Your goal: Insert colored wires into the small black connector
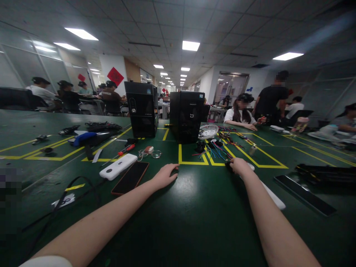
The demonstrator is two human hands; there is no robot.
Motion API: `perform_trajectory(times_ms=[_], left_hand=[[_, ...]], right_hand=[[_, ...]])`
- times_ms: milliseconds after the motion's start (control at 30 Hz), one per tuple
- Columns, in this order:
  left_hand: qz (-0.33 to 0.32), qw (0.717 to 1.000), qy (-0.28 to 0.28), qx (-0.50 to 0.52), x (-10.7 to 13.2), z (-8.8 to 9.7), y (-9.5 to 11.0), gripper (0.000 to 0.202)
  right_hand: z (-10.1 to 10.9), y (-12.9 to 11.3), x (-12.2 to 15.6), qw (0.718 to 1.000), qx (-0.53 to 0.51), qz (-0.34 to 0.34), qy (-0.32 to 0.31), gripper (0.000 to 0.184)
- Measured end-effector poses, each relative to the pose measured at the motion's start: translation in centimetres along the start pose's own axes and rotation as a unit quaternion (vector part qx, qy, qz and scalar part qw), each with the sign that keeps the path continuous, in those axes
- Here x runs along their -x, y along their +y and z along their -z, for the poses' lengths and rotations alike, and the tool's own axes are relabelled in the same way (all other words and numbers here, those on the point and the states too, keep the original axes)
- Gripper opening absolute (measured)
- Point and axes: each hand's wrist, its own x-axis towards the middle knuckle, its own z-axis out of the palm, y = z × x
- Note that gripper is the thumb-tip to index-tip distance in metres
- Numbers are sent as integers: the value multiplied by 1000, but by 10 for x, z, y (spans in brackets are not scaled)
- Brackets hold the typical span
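Note:
My left hand (166, 176) rests on the green table, its fingers loosely spread with nothing in them. Just to its left lies a dark phone with an orange edge (130, 178), and beyond that a white power bank (118, 167). My right hand (239, 166) has its fingers closed at a small dark object (228, 165), too unclear to name. Partly under my right forearm is a long white object (274, 196). A bundle of coloured wires (214, 148) spreads out in front of the right hand.
Two black computer towers (141, 111) (190, 115) stand ahead. Around them are a white basket (208, 130), a red screwdriver (126, 149), glasses (156, 153) and a blue-handled tool (83, 138). A dark flat panel (304, 194) lies right. A person (241, 113) sits across the table.

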Motion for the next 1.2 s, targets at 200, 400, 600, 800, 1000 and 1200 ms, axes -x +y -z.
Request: perform_trajectory(times_ms=[200, 400, 600, 800, 1000, 1200], left_hand=[[2, 1000, -11, 8, 0, 5, 5, 42], [-1, 1000, -8, 8, 0, 3, 1, 41], [-12, 1000, -3, -3, -2, -1, 1, 39], [-12, 1000, -2, -5, -2, -1, 0, 39], [-16, 1000, 3, -4, -1, 1, -1, 39], [-15, 1000, 2, -3, -1, 1, -1, 39]], right_hand=[[14, 18, 2, 997, -5, -26, 77, 34], [19, 39, 4, 987, -114, -47, 99, 41], [19, 39, 7, 988, -141, -24, 53, 37], [13, 35, 3, 995, -89, -12, 52, 38], [12, 33, -3, 998, -11, 20, 65, 36], [11, 35, -4, 996, 13, 10, 85, 38]])
